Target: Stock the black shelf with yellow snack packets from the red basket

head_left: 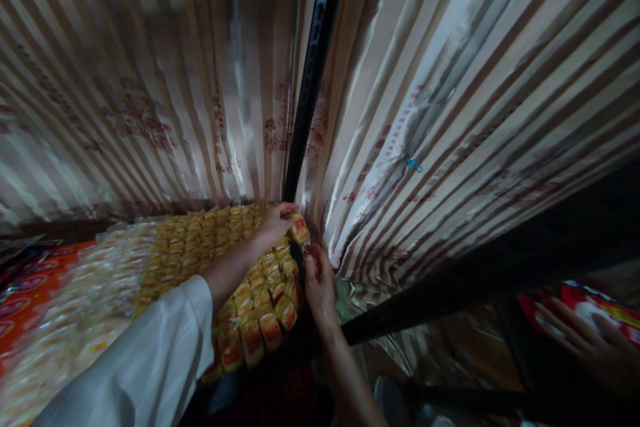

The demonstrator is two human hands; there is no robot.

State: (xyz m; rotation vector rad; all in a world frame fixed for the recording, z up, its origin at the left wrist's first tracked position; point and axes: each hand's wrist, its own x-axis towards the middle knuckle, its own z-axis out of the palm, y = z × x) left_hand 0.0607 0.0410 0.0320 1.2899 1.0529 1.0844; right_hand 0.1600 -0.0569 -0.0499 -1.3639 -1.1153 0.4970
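Rows of small yellow wrapped packets (200,233) lie side by side on a dark shelf, several with orange-red labels facing up. At the far right corner of these rows, my left hand (277,221) has its fingers closed on one yellow packet (300,229) with a red label. Just below and to the right of that packet is my right hand (318,273), its fingers bent together near the packet's lower edge. Whether anything is between those fingers is too small to make out.
Clear-wrapped pale packets (100,280) and an orange package (40,287) lie at left. Striped curtains hang behind a black perforated post (313,67); a blue clip (413,163) pinches one. Another person's hand (575,333) rests on a red package (600,303) at right.
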